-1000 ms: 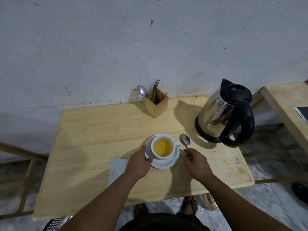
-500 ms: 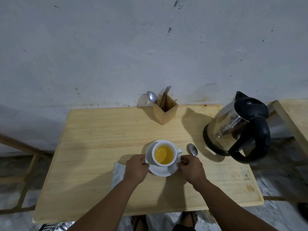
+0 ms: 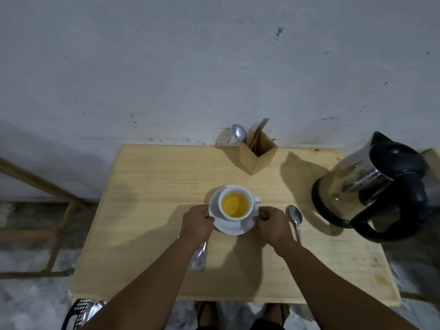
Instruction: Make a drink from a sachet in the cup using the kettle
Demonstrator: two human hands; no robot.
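Note:
A white cup [image 3: 235,203] holding a yellow drink stands on a white saucer [image 3: 232,227] in the middle of the wooden table [image 3: 154,210]. My left hand [image 3: 197,222] grips the saucer's left rim and my right hand [image 3: 271,222] grips its right rim. A metal spoon [image 3: 296,220] lies on the table just right of my right hand. The steel kettle [image 3: 371,189] with a black handle and lid stands at the right edge. A silvery sachet [image 3: 198,257] lies partly under my left forearm.
A wooden cutlery holder [image 3: 258,156] with a spoon and forks stands at the back of the table by the wall. A second wooden surface [image 3: 433,158] shows at the far right. A black basket [image 3: 76,313] sits on the floor at the lower left.
My right hand let the spoon rest on the table and moved left onto the saucer's right rim. My left hand stays on the left rim. The camera view shifted.

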